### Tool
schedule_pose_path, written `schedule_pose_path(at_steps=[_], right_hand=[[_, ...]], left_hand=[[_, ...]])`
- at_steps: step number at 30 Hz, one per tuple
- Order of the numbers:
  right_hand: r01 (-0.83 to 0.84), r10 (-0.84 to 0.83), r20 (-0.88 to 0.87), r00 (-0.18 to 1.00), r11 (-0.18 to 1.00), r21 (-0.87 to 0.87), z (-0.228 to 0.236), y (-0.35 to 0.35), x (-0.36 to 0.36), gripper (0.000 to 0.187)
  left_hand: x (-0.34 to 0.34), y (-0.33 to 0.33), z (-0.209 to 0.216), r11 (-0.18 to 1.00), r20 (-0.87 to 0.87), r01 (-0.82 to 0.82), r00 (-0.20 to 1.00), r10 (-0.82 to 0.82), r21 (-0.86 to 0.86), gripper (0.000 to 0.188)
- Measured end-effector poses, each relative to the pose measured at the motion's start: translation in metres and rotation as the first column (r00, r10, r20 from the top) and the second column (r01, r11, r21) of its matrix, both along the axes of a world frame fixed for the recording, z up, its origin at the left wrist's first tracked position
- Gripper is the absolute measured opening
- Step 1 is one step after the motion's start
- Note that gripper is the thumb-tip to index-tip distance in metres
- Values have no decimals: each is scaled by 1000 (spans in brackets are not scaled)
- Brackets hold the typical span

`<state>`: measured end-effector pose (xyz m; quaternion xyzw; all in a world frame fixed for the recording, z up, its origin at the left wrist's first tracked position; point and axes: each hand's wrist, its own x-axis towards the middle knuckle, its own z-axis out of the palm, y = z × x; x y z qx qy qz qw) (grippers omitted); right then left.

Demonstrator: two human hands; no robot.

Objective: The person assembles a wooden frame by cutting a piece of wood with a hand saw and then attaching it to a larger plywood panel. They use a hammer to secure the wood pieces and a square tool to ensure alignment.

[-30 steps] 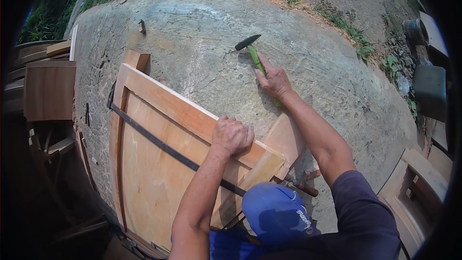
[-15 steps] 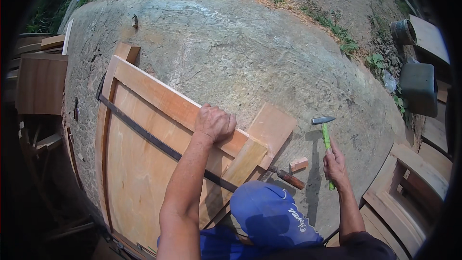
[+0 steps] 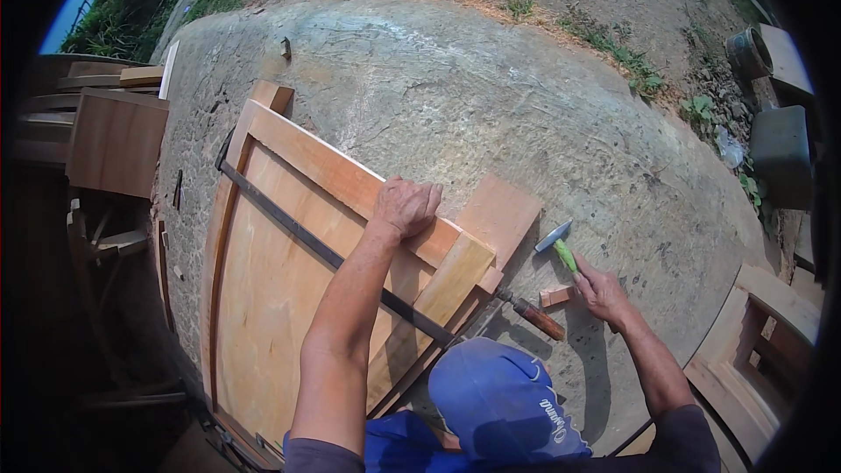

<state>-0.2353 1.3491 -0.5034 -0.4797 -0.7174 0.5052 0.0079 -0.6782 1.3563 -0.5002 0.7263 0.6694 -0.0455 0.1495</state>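
Note:
A wooden panel [image 3: 263, 298] framed by solid rails lies on the concrete. My left hand [image 3: 406, 208] is closed over its upper rail [image 3: 315, 160], near the right corner. A dark bar clamp [image 3: 293, 228] stretches across the panel, and its wooden handle [image 3: 537, 318] sticks out at the right. In my right hand [image 3: 601, 293] is a hammer [image 3: 565, 256] with a green handle, held above the ground right of the frame and apart from it. Below the hammer lies a small wood block [image 3: 555, 296]. A flat board [image 3: 504, 215] lies by the frame's right corner.
A blue cap [image 3: 495, 403] and blue clothing cover the panel's near right part. Stacked wood [image 3: 118, 140] stands at the left. More wooden frames [image 3: 745, 359] lie at the right, below a grey-green container [image 3: 780, 158]. A small clamp-like piece [image 3: 286, 48] sits on the far concrete.
The hammer has come left and tilted over, its head now nearer the frame's corner. My left hand keeps its grip on the rail. The whole view has shifted slightly.

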Motion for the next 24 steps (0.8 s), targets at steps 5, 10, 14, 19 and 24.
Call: schedule_pose_path(at_steps=[5,10,14,19,24], right_hand=[[-90,89,-14,996,995,-40,10,23,-48,52],[21,-37,113,993,990,140,-24,7,10,56],[19,-70,162,984,955,298,-46,5,15,56],[85,-136,102,985,915,396,-68,2,9,56],[49,-129,149,980,892,449,-79,-5,12,56]], left_hand=[[9,-2,-2,999,-4,-30,1000,30,22,41],[13,-1,2,995,16,-31,999,30,92,38],[14,1,5,995,48,-47,998,43,92,37],[10,4,17,991,115,-108,988,98,83,32],[46,-39,12,872,92,-487,871,482,44,73]])
